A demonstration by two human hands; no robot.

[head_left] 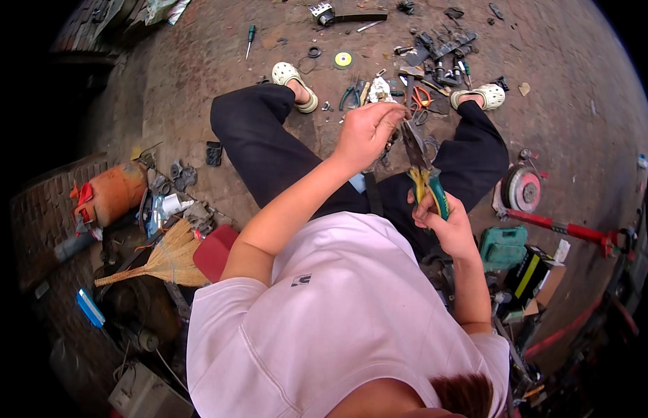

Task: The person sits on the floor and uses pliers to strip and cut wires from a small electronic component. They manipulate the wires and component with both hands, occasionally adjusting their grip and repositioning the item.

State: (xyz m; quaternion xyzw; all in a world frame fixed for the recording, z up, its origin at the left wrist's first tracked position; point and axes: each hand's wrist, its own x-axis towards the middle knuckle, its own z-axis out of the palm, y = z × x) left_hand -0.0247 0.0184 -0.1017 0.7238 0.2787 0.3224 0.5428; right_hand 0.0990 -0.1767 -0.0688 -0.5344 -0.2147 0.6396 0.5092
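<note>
Pliers with yellow and teal handles (419, 159) are gripped by my right hand (437, 221), jaws pointing up and away from me. My left hand (366, 138) is pinched at the tip of the jaws; whatever small thing lies between its fingers is too small to make out. Behind both hands, on the brick floor, lie red-handled pliers (420, 97), a hammer (410, 72) and other small tools.
A screwdriver (250, 40), a yellow disc (343, 60) and dark metal parts (449, 54) lie beyond my feet. To the left are an orange cylinder (118, 191) and a straw broom (164, 258). To the right are a wheel (523, 188) and a teal case (502, 249).
</note>
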